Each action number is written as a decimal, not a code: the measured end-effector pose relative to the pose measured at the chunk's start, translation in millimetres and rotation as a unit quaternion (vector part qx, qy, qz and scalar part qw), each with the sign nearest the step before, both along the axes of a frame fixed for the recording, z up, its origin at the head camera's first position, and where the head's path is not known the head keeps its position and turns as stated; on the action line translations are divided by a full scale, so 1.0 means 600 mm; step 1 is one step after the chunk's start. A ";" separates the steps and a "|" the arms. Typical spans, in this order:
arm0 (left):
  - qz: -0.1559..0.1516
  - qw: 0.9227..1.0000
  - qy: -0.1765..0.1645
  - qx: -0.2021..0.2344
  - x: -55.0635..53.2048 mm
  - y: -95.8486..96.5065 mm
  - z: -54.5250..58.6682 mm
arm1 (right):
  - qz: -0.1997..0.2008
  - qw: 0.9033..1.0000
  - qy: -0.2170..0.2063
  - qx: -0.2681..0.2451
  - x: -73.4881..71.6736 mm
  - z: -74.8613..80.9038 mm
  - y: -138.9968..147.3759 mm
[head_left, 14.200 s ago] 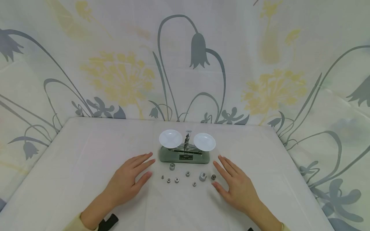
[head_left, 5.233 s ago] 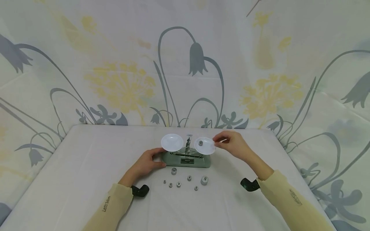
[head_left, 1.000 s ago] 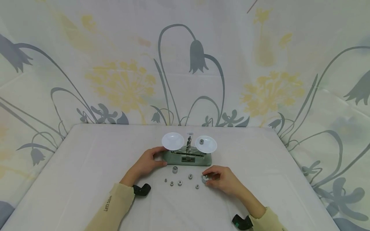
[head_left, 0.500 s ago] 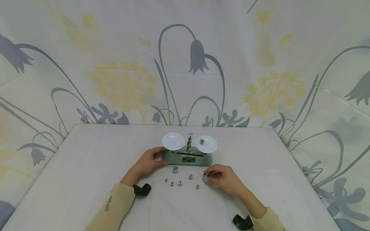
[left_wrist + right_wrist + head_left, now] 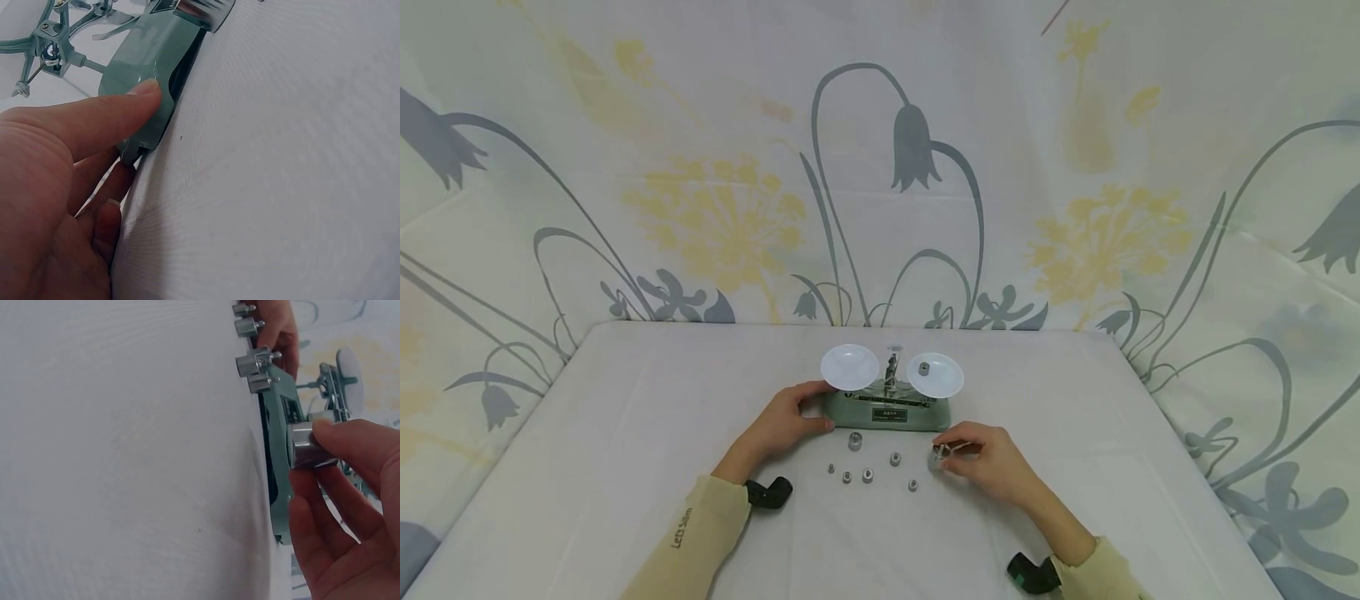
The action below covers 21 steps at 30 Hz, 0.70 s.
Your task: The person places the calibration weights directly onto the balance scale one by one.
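Note:
My left hand (image 5: 775,423) holds the left end of a green balance scale (image 5: 850,412). The thumb lies on its front face in the left wrist view, and other fingers reach behind. The scale's two white pans are the left pan (image 5: 848,367), which is bare, and the right pan (image 5: 947,382), which bears a small metal weight (image 5: 923,368). My right hand (image 5: 992,462) pinches the largest metal weight (image 5: 306,447) between thumb and fingers. That weight is off the tabletop, just in front of the scale's right end.
Several smaller metal weights stand on the white-covered table (image 5: 700,358) before the scale, among them a larger one (image 5: 855,441) close to the base, and others (image 5: 868,475) nearer to me. A flower-patterned curtain (image 5: 880,208) hangs behind and beside the table.
Both hands lay open beside the scale at first. One small weight went onto the right pan; the left hand took hold of the base. Lately the right hand has lifted the largest weight slightly.

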State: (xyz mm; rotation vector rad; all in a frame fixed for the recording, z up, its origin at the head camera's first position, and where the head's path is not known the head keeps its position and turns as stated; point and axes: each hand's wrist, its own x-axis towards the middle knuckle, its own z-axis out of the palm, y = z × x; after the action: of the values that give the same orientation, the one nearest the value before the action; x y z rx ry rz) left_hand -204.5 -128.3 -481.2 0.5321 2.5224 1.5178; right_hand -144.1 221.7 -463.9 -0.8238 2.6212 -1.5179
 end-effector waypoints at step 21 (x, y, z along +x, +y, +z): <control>-0.015 1.000 0.013 0.013 0.000 -0.003 0.005 | -0.022 0.999 0.032 0.018 -0.008 0.068 0.017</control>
State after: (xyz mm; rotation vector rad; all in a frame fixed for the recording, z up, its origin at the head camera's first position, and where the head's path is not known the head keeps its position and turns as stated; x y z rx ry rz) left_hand -204.5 -129.9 -478.0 0.5952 2.5056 1.5445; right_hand -148.8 232.1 -423.4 -0.8310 2.7209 -1.4728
